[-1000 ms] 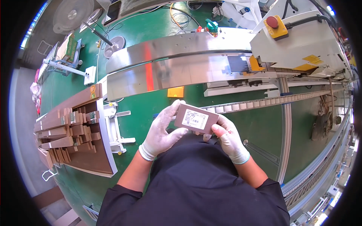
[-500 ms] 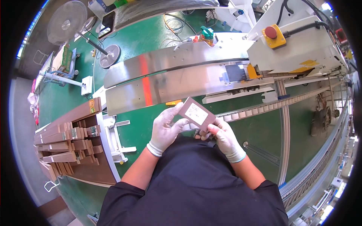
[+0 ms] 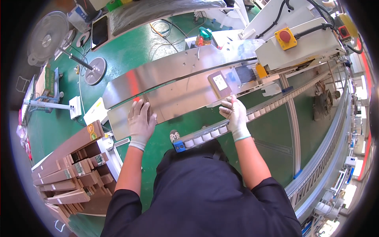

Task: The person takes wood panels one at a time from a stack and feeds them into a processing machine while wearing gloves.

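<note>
A small flat brown rectangular piece with a white label (image 3: 219, 84) lies on the shiny metal plate (image 3: 177, 98), close to the machine. Just off its near corner is my right hand (image 3: 236, 116), gloved in white, with its fingers loosely bent and nothing visible in them. My left hand (image 3: 143, 120), also gloved, reaches over the left part of the plate with the thumb apart from the fingers. A brownish patch shows beside those fingers; whether it is a reflection or an object is unclear.
Brown boards and strips (image 3: 79, 173) are stacked at the left. A white machine (image 3: 304, 47) with a red emergency button (image 3: 284, 36) stands at the right. A roller track (image 3: 213, 133) runs in front of me. A fan (image 3: 47, 39) stands far left.
The brown piece has gone from my hands onto the metal plate. My left hand has moved left, away from it, and my right hand has let go and moved slightly up and right.
</note>
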`<state>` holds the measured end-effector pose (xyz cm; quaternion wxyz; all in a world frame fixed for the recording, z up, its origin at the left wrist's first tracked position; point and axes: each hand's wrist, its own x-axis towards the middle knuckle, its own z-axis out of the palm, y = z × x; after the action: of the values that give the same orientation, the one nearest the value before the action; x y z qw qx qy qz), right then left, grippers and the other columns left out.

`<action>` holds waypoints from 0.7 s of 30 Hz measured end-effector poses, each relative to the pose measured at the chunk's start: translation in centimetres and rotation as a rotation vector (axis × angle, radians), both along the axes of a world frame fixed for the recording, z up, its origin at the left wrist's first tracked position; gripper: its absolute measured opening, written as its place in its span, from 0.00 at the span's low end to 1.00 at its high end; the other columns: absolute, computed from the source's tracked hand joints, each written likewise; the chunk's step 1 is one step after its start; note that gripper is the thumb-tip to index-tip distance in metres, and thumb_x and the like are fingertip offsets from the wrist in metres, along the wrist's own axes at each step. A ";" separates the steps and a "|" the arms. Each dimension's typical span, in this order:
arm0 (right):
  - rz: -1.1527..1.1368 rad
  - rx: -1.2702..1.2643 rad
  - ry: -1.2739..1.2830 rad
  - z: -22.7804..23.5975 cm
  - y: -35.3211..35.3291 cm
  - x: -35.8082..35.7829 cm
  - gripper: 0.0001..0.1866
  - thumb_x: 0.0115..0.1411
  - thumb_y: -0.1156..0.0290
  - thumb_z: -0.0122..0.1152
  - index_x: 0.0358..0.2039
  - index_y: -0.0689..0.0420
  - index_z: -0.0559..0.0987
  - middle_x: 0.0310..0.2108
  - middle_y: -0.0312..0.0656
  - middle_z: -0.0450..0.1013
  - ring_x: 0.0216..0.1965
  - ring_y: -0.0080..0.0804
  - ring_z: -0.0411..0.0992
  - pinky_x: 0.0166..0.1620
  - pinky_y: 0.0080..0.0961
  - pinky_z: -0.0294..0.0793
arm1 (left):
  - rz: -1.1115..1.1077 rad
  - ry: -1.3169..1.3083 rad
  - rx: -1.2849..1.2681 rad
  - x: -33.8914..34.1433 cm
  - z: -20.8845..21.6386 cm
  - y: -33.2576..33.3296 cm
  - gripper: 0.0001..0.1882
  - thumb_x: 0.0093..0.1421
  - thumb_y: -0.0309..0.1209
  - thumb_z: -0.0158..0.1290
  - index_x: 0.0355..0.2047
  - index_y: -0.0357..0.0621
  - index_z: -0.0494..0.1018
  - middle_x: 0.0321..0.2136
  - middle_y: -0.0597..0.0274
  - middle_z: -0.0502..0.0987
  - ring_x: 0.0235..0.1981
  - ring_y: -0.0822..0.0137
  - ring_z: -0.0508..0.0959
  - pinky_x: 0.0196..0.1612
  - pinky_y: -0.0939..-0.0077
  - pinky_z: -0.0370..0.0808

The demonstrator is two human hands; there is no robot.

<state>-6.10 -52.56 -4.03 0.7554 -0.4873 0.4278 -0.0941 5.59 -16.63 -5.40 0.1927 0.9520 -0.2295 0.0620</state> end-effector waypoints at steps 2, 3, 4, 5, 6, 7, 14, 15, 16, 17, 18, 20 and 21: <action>-0.046 0.078 -0.164 -0.8 1.4 -1.3 0.30 0.75 0.50 0.53 0.64 0.62 0.69 0.56 0.54 0.76 0.48 0.44 0.80 0.54 0.43 0.80 | -0.020 -0.054 0.006 0.1 -0.4 0.0 0.27 0.60 0.41 0.61 0.58 0.47 0.74 0.64 0.53 0.71 0.68 0.46 0.66 0.68 0.46 0.64; 0.026 0.103 -0.236 -0.3 2.3 -1.6 0.37 0.76 0.48 0.49 0.74 0.61 0.57 0.67 0.57 0.65 0.61 0.49 0.73 0.63 0.47 0.73 | -0.019 -0.054 0.003 0.1 -0.5 0.0 0.27 0.60 0.41 0.61 0.58 0.47 0.74 0.64 0.53 0.70 0.68 0.45 0.66 0.68 0.46 0.64; 0.021 0.167 -0.283 -0.4 2.9 -1.4 0.39 0.76 0.48 0.48 0.76 0.60 0.54 0.69 0.58 0.63 0.64 0.51 0.70 0.65 0.47 0.71 | -0.017 -0.055 0.000 0.1 -0.5 0.0 0.27 0.60 0.41 0.60 0.58 0.47 0.74 0.64 0.52 0.70 0.68 0.45 0.66 0.68 0.46 0.64; 0.017 0.232 -0.331 -0.4 3.3 -1.2 0.40 0.76 0.47 0.48 0.77 0.60 0.51 0.71 0.58 0.60 0.67 0.52 0.67 0.66 0.48 0.69 | -0.013 -0.055 -0.003 0.1 -0.5 -0.1 0.27 0.61 0.41 0.60 0.59 0.47 0.74 0.64 0.52 0.70 0.68 0.45 0.66 0.68 0.46 0.64; 0.026 0.287 -0.358 0.0 3.6 -0.7 0.42 0.76 0.47 0.48 0.78 0.58 0.47 0.72 0.57 0.59 0.68 0.52 0.65 0.67 0.49 0.68 | -0.016 -0.048 -0.001 0.1 -0.5 0.0 0.27 0.61 0.41 0.60 0.59 0.47 0.73 0.64 0.52 0.70 0.68 0.45 0.66 0.68 0.46 0.63; 0.008 0.352 -0.400 0.2 3.8 0.0 0.42 0.76 0.48 0.48 0.78 0.58 0.47 0.72 0.57 0.58 0.69 0.52 0.65 0.68 0.49 0.68 | -0.017 -0.041 0.002 0.1 -0.6 0.1 0.27 0.61 0.41 0.60 0.59 0.47 0.73 0.64 0.52 0.70 0.68 0.45 0.66 0.68 0.46 0.63; -0.204 0.715 -0.670 -0.3 3.5 1.7 0.32 0.76 0.56 0.49 0.74 0.56 0.56 0.71 0.51 0.62 0.71 0.48 0.63 0.71 0.57 0.63 | -0.024 -0.035 0.053 0.4 -0.7 -0.1 0.28 0.60 0.40 0.60 0.59 0.46 0.73 0.65 0.52 0.69 0.68 0.45 0.66 0.68 0.45 0.62; -0.226 0.703 -0.704 -0.6 3.0 1.8 0.31 0.77 0.57 0.48 0.74 0.56 0.58 0.70 0.51 0.64 0.70 0.49 0.64 0.71 0.58 0.63 | -0.023 -0.027 0.053 0.4 -0.6 -0.3 0.28 0.59 0.40 0.60 0.59 0.45 0.73 0.65 0.51 0.69 0.68 0.45 0.66 0.68 0.45 0.62; -0.248 0.691 -0.739 -1.0 2.5 1.9 0.29 0.77 0.58 0.47 0.73 0.56 0.59 0.69 0.51 0.65 0.70 0.49 0.65 0.71 0.58 0.63 | -0.021 -0.019 0.054 0.4 -0.4 -0.5 0.28 0.59 0.40 0.60 0.59 0.45 0.73 0.64 0.51 0.69 0.68 0.45 0.66 0.68 0.45 0.63; -0.270 0.678 -0.773 -1.3 1.9 2.0 0.28 0.77 0.59 0.46 0.72 0.55 0.60 0.69 0.50 0.67 0.69 0.49 0.66 0.71 0.58 0.63 | -0.020 -0.011 0.055 0.4 -0.2 -0.7 0.28 0.59 0.40 0.60 0.59 0.45 0.73 0.64 0.51 0.69 0.68 0.44 0.66 0.67 0.45 0.63; -0.289 0.677 -0.780 -1.2 1.4 2.1 0.26 0.77 0.60 0.44 0.71 0.55 0.62 0.67 0.50 0.69 0.68 0.49 0.67 0.71 0.60 0.63 | -0.024 -0.035 0.070 0.4 -0.3 -0.7 0.28 0.58 0.39 0.59 0.59 0.45 0.72 0.64 0.50 0.69 0.68 0.44 0.66 0.67 0.45 0.63; -0.311 0.663 -0.792 -1.4 0.2 2.3 0.26 0.77 0.59 0.43 0.71 0.55 0.62 0.68 0.50 0.69 0.69 0.50 0.67 0.71 0.60 0.63 | -0.018 -0.033 0.088 0.5 -0.2 -0.8 0.29 0.57 0.39 0.59 0.59 0.45 0.72 0.64 0.49 0.69 0.68 0.44 0.66 0.67 0.45 0.63; -0.323 0.653 -0.799 -1.5 -0.5 2.3 0.27 0.77 0.59 0.43 0.71 0.55 0.62 0.68 0.50 0.68 0.69 0.50 0.67 0.71 0.61 0.63 | -0.017 -0.032 0.096 0.5 -0.2 -1.0 0.29 0.57 0.39 0.59 0.59 0.45 0.72 0.64 0.49 0.69 0.67 0.43 0.66 0.67 0.45 0.63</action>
<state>-3.78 -53.06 -5.49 0.9473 -0.0813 0.1839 -0.2493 6.09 -17.61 -5.59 0.1437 0.9572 -0.2430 0.0643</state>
